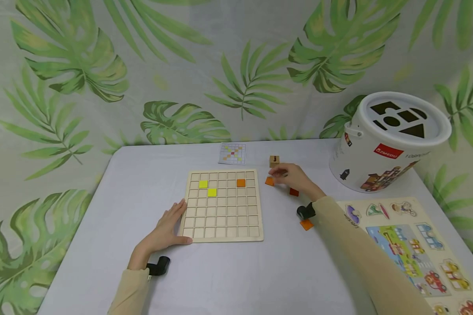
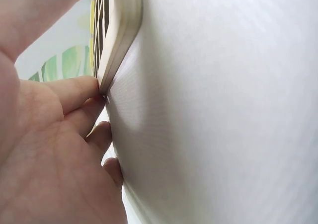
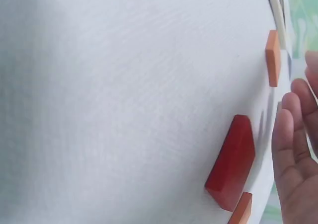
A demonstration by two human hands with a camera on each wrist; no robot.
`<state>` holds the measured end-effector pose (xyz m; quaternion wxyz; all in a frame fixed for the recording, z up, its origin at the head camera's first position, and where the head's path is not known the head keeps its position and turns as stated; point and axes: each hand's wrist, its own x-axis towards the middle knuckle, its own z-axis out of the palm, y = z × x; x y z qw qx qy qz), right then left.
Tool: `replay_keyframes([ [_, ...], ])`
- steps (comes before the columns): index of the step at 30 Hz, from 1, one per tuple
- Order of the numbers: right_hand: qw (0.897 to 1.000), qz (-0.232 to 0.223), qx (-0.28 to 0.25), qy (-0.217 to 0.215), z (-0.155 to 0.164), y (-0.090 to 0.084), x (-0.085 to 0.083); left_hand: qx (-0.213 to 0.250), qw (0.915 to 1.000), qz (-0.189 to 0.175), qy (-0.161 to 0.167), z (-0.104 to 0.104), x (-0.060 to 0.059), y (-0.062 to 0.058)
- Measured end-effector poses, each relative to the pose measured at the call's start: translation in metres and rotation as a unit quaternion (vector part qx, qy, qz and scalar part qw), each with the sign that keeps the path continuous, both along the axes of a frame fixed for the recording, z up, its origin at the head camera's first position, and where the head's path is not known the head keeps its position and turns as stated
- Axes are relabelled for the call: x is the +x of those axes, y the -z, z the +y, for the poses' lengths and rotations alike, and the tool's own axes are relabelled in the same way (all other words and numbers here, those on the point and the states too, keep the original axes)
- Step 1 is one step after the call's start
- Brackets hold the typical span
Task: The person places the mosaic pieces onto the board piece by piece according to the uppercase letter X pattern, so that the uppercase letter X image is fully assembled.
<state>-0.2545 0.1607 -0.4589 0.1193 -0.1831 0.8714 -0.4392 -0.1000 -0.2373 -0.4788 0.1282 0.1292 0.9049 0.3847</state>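
Observation:
A wooden grid board (image 1: pixel 220 218) lies in the middle of the table, with two yellow tiles (image 1: pixel 207 188) and one orange tile (image 1: pixel 241 183) set in its upper rows. My left hand (image 1: pixel 166 228) lies flat at the board's near-left corner, fingertips (image 2: pixel 82 92) touching the board's edge (image 2: pixel 121 30). My right hand (image 1: pixel 288 174) hovers right of the board with relaxed fingers (image 3: pixel 290 144), holding nothing. Beside it lie an orange tile (image 1: pixel 269 181) and a red tile (image 1: pixel 294 191), with another orange tile (image 1: pixel 306 224) by my wrist. The right wrist view shows the red tile (image 3: pixel 232 162) closest to my fingers.
A small wooden cube (image 1: pixel 274 161) and a pattern card (image 1: pixel 232 153) sit behind the board. A white shape-sorter bucket (image 1: pixel 386 140) stands at the back right. A vehicle peg puzzle (image 1: pixel 414 249) lies along the right edge under my forearm.

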Motion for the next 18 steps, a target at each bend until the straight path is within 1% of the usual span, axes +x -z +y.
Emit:
replay_keyframes([
  [6,0.999,-0.007,0.042,-0.009,-0.004,0.008,-0.003,0.002,1.0,-0.004,0.001,0.0,0.0,0.0],
  [12,0.997,0.022,0.069,-0.021,-0.012,0.01,-0.005,0.003,1.0,-0.002,-0.001,0.0,0.0,0.0],
  [16,0.998,0.023,0.058,-0.015,-0.019,0.006,-0.004,0.001,1.0,-0.005,-0.002,0.0,0.0,0.0],
  [18,0.999,0.023,0.042,-0.023,-0.027,0.004,-0.002,0.001,1.0,-0.006,-0.001,0.0,0.0,0.0],
])
